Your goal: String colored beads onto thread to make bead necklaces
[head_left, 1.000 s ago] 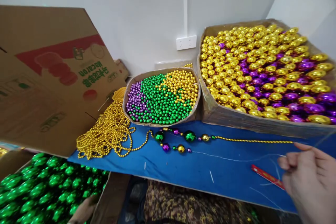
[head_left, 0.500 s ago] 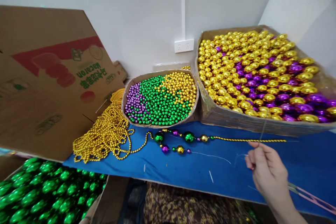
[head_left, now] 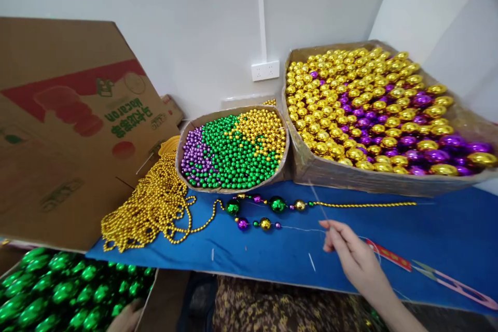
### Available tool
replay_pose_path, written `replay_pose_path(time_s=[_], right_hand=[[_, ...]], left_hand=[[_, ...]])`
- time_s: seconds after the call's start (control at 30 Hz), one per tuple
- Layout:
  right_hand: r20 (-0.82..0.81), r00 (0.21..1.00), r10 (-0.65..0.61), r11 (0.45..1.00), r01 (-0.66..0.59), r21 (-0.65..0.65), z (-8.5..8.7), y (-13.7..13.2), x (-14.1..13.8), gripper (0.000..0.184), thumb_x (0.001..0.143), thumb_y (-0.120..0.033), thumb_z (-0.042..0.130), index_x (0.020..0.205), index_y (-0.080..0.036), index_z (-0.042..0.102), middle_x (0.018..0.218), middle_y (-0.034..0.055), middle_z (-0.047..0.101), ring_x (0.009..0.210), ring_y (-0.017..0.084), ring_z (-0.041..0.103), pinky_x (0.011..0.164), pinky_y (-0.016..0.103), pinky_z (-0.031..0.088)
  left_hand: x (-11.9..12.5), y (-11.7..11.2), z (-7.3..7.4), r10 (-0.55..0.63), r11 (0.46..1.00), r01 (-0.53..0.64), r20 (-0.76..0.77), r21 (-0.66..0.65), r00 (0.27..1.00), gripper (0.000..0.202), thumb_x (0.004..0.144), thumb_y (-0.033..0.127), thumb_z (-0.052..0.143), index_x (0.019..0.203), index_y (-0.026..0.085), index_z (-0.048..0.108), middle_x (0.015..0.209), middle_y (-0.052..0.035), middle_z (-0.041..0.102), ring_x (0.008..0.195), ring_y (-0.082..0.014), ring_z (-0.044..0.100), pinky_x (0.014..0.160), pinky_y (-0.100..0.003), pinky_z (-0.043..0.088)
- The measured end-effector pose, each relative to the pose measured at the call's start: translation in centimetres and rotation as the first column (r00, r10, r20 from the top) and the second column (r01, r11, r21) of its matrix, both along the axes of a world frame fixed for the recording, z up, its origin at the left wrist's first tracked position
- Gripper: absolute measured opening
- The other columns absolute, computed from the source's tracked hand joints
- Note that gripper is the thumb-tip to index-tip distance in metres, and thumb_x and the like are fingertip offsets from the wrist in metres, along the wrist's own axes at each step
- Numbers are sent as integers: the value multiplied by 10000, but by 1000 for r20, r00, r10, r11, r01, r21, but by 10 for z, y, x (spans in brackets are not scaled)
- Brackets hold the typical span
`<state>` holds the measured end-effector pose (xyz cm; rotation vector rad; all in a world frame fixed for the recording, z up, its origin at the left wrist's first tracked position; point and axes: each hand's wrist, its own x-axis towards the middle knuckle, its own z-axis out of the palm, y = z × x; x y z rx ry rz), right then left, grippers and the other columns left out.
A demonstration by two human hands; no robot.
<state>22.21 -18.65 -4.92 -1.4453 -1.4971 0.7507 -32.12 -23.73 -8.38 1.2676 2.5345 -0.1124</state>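
Note:
My right hand [head_left: 352,255] hovers over the blue table top [head_left: 447,233], fingers pinched on a thin needle [head_left: 319,203] that slants up from the fingertips. A pale thread [head_left: 299,228] runs left from the hand to a short strand of purple, green and gold beads [head_left: 259,224]. Just behind it lies a longer strand of big green, purple and gold beads [head_left: 278,203] joined to a gold bead chain [head_left: 365,204]. Only a sliver of my left hand [head_left: 126,316] shows at the bottom edge by the box of green balls [head_left: 62,290]; its fingers are hidden.
A round tray of small purple, green and gold beads [head_left: 233,148] sits mid-table. A cardboard box of large gold and purple balls [head_left: 373,109] fills the right back. A gold chain pile [head_left: 150,207] lies left. Scissors [head_left: 447,282] and a red strip [head_left: 389,255] lie right.
My right hand has moved left across the blue table toward the bead strands, carrying the needle and thread. The view has shifted a little to the right.

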Motion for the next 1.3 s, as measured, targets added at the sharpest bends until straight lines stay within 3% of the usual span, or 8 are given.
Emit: replay_pose_path(time_s=[0.13, 0.2, 0.27, 0.43, 0.6, 1.07, 1.17, 1.3], right_hand=[[119, 972, 202, 972, -214, 100, -4, -9, -23, 217, 930, -289, 390, 1066, -250, 554, 728, 3, 654, 577, 134, 631, 541, 222, 513], [194, 948, 254, 939, -289, 183, -8, -10, -35, 225, 912, -254, 425, 1095, -270, 555, 793, 7, 692, 622, 144, 665, 555, 216, 533], [263, 926, 270, 905, -338, 259, -11, -10, -47, 238, 896, -229, 450, 1101, -278, 562, 894, 14, 714, 723, 164, 694, 601, 218, 552], [374, 888, 269, 847, -403, 346, -7, -10, -60, 241, 901, -186, 432, 1090, -244, 570, 928, 16, 723, 792, 163, 701, 646, 211, 563], [446, 872, 203, 862, -375, 341, -6, -11, -52, 242, 925, -180, 387, 1081, -191, 572, 933, 46, 723, 802, 144, 699, 662, 185, 555], [491, 861, 131, 872, -337, 356, -13, -9, -45, 248, 928, -199, 376, 1025, -187, 605, 882, 32, 730, 757, 138, 702, 620, 188, 547], [494, 861, 120, 877, -325, 353, -11, -9, -45, 252, 927, -199, 378, 1027, -189, 609, 888, 28, 731, 758, 135, 701, 614, 187, 546], [480, 870, 113, 888, -305, 344, -8, -10, -44, 264, 926, -202, 376, 1029, -193, 619, 895, 29, 730, 773, 134, 699, 638, 187, 548]], left_hand=[[0, 18, 59, 142, 932, -240, 334, 270, 932, 451, 590, 508, 630, 950, 236, 639, 933, -44, 691, 941, -352, 624, 719, -428, 519], [29, 33, 84, -74, 816, -287, 584, 502, 809, 503, 690, 506, 605, 1115, 241, 557, 1151, -47, 603, 1077, -303, 558, 788, -385, 519], [73, 54, 96, -301, 759, -354, 777, 547, 553, 489, 768, 477, 571, 1190, 243, 496, 1210, -61, 546, 1026, -264, 583, 797, -381, 527], [185, 100, 78, -419, 888, -267, 898, 375, -133, 498, 823, 403, 570, 1266, 240, 414, 1036, -86, 600, 827, -225, 665, 679, -334, 551], [238, 110, 60, -341, 932, -265, 848, 248, -406, 477, 816, 363, 609, 1238, 221, 439, 1090, -101, 611, 841, -224, 670, 687, -284, 535], [254, 111, 49, -156, 954, -295, 754, -53, -639, 460, 847, 456, 525, 1137, 100, 537, 1041, -165, 646, 741, -150, 667, 643, -184, 528], [255, 109, 53, -188, 954, -301, 781, 0, -596, 473, 827, 445, 560, 1191, 145, 521, 1087, -144, 629, 785, -156, 660, 678, -209, 525], [256, 104, 56, -405, 885, -390, 835, 255, -373, 520, 782, 276, 649, 1272, 240, 479, 1127, -83, 593, 929, -193, 611, 808, -311, 502]])
